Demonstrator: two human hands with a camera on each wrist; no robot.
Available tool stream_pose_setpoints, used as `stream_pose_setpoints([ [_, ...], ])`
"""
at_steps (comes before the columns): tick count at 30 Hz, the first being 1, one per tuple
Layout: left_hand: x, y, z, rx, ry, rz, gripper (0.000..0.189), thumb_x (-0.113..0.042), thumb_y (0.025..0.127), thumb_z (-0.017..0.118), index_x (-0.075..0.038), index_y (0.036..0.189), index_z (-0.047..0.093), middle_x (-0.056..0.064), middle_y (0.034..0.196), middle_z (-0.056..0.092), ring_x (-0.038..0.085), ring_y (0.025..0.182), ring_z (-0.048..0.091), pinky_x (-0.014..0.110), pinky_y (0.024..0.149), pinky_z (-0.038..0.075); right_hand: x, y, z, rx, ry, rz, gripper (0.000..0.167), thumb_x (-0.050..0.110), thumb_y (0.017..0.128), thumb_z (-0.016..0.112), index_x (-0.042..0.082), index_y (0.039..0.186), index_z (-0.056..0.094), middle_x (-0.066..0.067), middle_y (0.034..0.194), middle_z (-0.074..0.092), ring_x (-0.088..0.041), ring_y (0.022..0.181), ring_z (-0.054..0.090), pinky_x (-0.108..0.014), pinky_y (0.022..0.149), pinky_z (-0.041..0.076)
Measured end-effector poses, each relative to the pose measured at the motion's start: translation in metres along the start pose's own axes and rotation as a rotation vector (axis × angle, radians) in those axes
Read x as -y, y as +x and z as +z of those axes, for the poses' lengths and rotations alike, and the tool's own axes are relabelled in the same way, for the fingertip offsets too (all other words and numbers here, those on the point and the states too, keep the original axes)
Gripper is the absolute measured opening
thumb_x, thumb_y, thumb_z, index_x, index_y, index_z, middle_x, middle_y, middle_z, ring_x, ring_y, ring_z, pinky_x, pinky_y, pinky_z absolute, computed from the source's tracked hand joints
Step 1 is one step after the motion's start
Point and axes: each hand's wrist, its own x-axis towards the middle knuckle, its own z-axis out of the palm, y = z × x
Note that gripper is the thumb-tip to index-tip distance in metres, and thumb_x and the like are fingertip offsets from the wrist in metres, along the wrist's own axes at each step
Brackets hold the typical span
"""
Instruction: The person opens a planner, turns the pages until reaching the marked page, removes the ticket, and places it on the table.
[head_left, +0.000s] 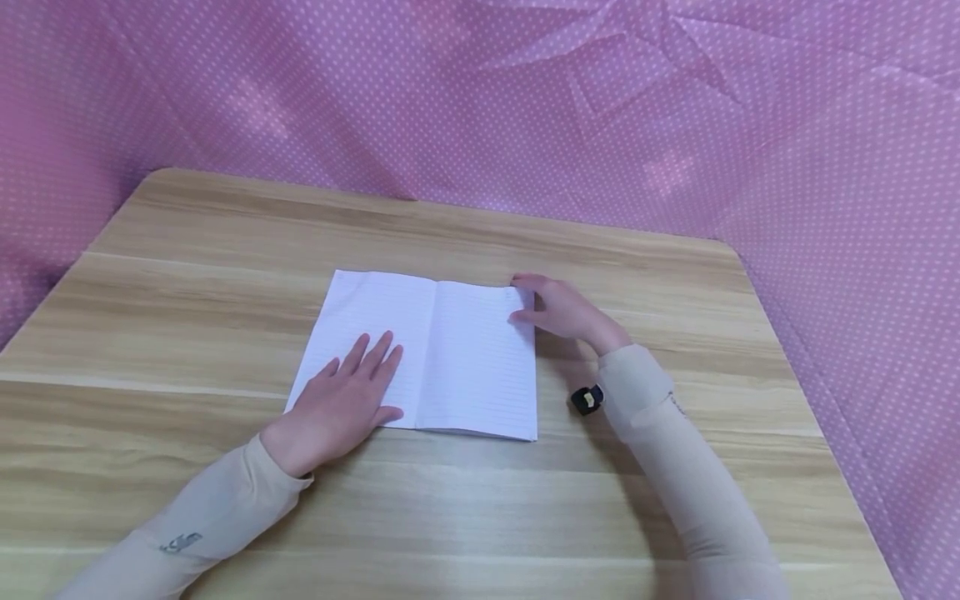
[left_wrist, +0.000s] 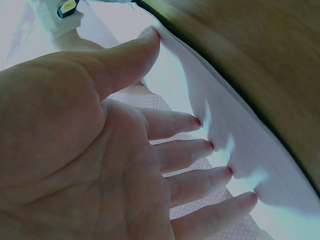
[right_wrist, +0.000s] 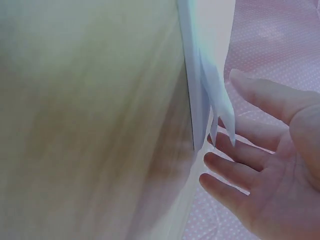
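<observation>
An open lined notebook (head_left: 480, 358) lies flat on the wooden table, its white pages spread either side of the middle fold. My left hand (head_left: 337, 412) rests palm down on the left page, fingers spread. In the left wrist view its fingertips (left_wrist: 230, 171) press small dents into the paper. At the notebook's top right corner is my right hand (head_left: 566, 312), thumb apart from the fingers. The right wrist view shows loose page corners (right_wrist: 222, 107) lifted away from the pages below, with the right fingers (right_wrist: 240, 152) behind them and the thumb beside the sheet.
The wooden table (head_left: 450, 517) extends around the notebook on all sides. Pink dotted cloth (head_left: 480, 108) hangs behind the table and along both sides. A small black device (head_left: 587, 400) sits at the right wrist, by the sleeve cuff.
</observation>
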Motion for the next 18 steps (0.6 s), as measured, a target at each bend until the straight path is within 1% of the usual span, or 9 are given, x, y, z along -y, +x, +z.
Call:
stream_pose_setpoints([
  [4,0.0,0.0,0.0,-0.008,0.004,0.001,0.073,-0.034,0.097,0.062,0.002,0.151,0.03,0.021,0.159,0.02,0.043,0.145,0.018,0.064,0.107,0.029,0.001,-0.004,-0.001,-0.029,0.036,-0.036,0.058,0.016,0.093,0.068,-0.001,0.144,0.045,-0.017,0.15,0.041,-0.033,0.14,0.035,-0.045,0.116,0.024],
  [7,0.001,0.0,0.0,-0.007,0.002,0.001,0.073,-0.034,0.097,0.062,0.003,0.151,0.03,0.021,0.159,0.02,0.043,0.145,0.018,0.064,0.107,0.029,0.001,-0.006,-0.002,-0.068,0.079,-0.064,0.054,0.014,0.093,0.069,0.001,0.141,0.049,-0.016,0.148,0.044,-0.032,0.139,0.037,-0.046,0.115,0.027],
  [10,0.001,-0.001,0.001,-0.01,0.003,0.002,0.073,-0.034,0.097,0.061,0.003,0.151,0.03,0.022,0.159,0.02,0.043,0.145,0.018,0.064,0.107,0.029,0.0,-0.007,0.0,-0.111,0.16,-0.101,0.048,0.01,0.092,0.069,0.002,0.137,0.054,-0.015,0.144,0.05,-0.031,0.136,0.042,-0.043,0.113,0.031],
  [13,0.001,-0.001,0.001,-0.014,0.005,0.005,0.072,-0.034,0.097,0.061,0.003,0.151,0.031,0.022,0.159,0.021,0.043,0.145,0.019,0.064,0.107,0.029,-0.002,-0.009,0.002,-0.147,0.285,-0.133,0.043,0.004,0.091,0.068,-0.003,0.132,0.057,-0.018,0.137,0.056,-0.032,0.131,0.049,-0.04,0.109,0.037],
  [16,0.001,-0.001,0.001,-0.011,0.002,0.005,0.072,-0.034,0.097,0.061,0.003,0.151,0.03,0.022,0.159,0.02,0.042,0.145,0.018,0.064,0.107,0.028,-0.003,-0.014,0.004,-0.166,0.416,-0.11,0.04,0.001,0.091,0.067,-0.007,0.129,0.057,-0.022,0.129,0.06,-0.034,0.124,0.055,-0.038,0.104,0.043],
  [18,0.0,0.0,0.0,-0.006,-0.001,0.004,0.072,-0.034,0.097,0.061,0.003,0.151,0.03,0.021,0.159,0.02,0.042,0.145,0.018,0.064,0.107,0.028,-0.003,-0.018,0.007,-0.168,0.485,-0.055,0.041,0.001,0.091,0.067,-0.007,0.13,0.057,-0.022,0.128,0.061,-0.033,0.12,0.058,-0.036,0.1,0.047],
])
